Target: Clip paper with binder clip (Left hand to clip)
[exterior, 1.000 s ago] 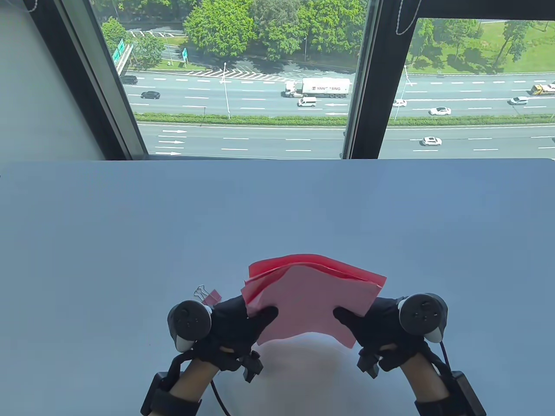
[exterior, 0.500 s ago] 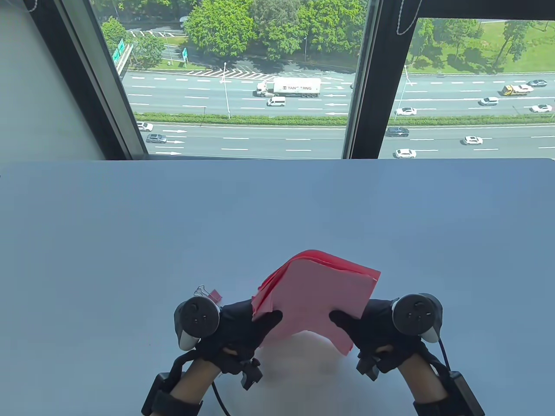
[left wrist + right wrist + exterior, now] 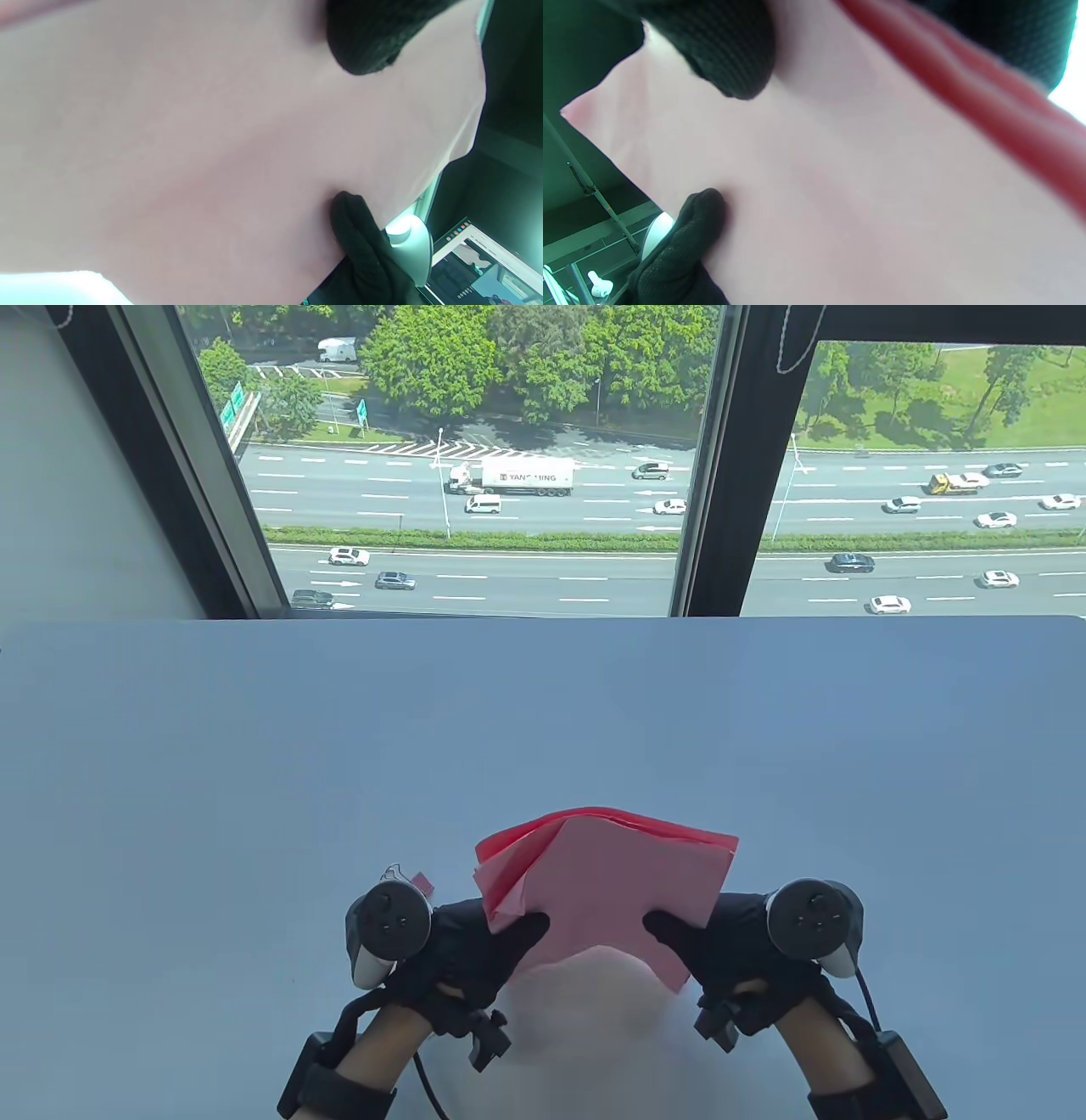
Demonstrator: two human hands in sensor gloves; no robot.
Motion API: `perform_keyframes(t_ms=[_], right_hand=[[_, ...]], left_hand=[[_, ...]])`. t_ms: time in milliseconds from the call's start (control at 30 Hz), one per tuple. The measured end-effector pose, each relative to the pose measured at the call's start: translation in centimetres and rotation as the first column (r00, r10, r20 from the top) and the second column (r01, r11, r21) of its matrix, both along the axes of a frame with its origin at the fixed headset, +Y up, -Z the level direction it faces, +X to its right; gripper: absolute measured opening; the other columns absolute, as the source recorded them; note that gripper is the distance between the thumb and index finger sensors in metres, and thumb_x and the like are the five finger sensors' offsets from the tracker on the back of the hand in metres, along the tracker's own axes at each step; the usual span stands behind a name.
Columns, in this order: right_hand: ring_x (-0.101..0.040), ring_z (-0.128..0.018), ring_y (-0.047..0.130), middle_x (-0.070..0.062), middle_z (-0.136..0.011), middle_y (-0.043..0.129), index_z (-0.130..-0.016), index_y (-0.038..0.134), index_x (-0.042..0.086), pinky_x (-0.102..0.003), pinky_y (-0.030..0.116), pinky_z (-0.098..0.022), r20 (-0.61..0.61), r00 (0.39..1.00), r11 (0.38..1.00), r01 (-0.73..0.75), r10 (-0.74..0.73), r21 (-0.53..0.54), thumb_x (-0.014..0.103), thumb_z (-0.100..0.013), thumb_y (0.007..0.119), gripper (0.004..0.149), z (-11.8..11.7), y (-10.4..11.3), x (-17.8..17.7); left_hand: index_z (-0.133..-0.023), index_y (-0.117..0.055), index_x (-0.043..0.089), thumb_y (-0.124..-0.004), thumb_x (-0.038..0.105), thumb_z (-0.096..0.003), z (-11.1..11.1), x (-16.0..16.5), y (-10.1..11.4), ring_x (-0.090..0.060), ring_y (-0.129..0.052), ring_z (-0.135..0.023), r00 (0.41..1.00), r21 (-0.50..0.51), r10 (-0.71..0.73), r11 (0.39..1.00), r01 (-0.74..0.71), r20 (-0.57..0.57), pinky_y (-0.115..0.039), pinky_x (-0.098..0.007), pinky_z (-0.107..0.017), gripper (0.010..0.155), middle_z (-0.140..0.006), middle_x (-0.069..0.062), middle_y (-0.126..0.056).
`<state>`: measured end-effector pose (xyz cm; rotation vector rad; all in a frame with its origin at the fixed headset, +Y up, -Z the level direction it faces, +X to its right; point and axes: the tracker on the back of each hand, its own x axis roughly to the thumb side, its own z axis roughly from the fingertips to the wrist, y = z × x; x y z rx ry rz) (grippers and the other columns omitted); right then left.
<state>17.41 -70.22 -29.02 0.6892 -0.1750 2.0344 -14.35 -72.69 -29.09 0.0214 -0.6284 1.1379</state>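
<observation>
A stack of pink and red paper sheets [image 3: 615,882] is held upright above the table [image 3: 254,746] near its front edge. My left hand [image 3: 488,937] grips the stack's left side, thumb on the near face. My right hand [image 3: 708,937] grips its right side the same way. The paper fills the left wrist view [image 3: 191,148] and the right wrist view [image 3: 840,178], with a gloved thumb of each hand pressed on it. A pink binder clip [image 3: 417,884] with a wire handle lies on the table behind my left hand, mostly hidden by the tracker.
The white table runs back to a window [image 3: 475,458] with dark frames at its far edge. A wall stands at the far left. Cables hang from both wrists at the bottom edge.
Both hands still hold the paper. The stack tilted and swung between the hands, its top edges shifting right and then back left, and the sheets drew closer together.
</observation>
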Motion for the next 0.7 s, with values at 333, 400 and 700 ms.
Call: perform_keyframes(t_ms=[333, 400, 700], right_hand=[[-0.036, -0.049, 0.107, -0.012, -0.068, 0.104, -0.084, 0.090, 0.012, -0.053, 0.085, -0.039, -0.024, 1.000, 1.000, 0.008, -0.009, -0.009, 0.033, -0.043, 0.085, 0.046, -0.1, 0.9, 0.5], [-0.036, -0.048, 0.107, -0.012, -0.066, 0.105, -0.083, 0.091, 0.012, -0.054, 0.084, -0.039, -0.041, 0.998, 0.998, 0.056, -0.057, -0.012, 0.032, -0.043, 0.086, 0.046, 0.0, 1.0, 0.5], [-0.038, -0.050, 0.106, -0.015, -0.070, 0.102, -0.085, 0.089, 0.011, -0.054, 0.084, -0.039, -0.005, 0.993, 0.991, -0.118, 0.118, -0.063, 0.034, -0.044, 0.086, 0.047, -0.9, -1.1, 0.5]], left_hand=[[-0.096, -0.084, 0.027, -0.076, 0.040, -0.0470, -0.3, -1.0, 1.4, -0.033, -0.107, -0.060, 1.000, 0.033, 0.007, 0.999, -0.007, -0.002, -0.085, -0.051, -0.046, 0.051, -0.079, -0.006, -0.103], [-0.095, -0.085, 0.027, -0.076, 0.040, -0.0471, -0.1, -1.2, 1.7, -0.032, -0.107, -0.060, 0.999, 0.028, 0.039, 0.999, -0.039, 0.005, -0.085, -0.052, -0.046, 0.050, -0.077, -0.006, -0.103], [-0.100, -0.078, 0.030, -0.076, 0.036, -0.0482, -0.7, -0.8, -0.7, -0.036, -0.101, -0.071, 1.000, -0.071, -0.011, 0.997, 0.011, -0.006, -0.082, -0.054, -0.051, 0.052, -0.090, -0.009, -0.095]])
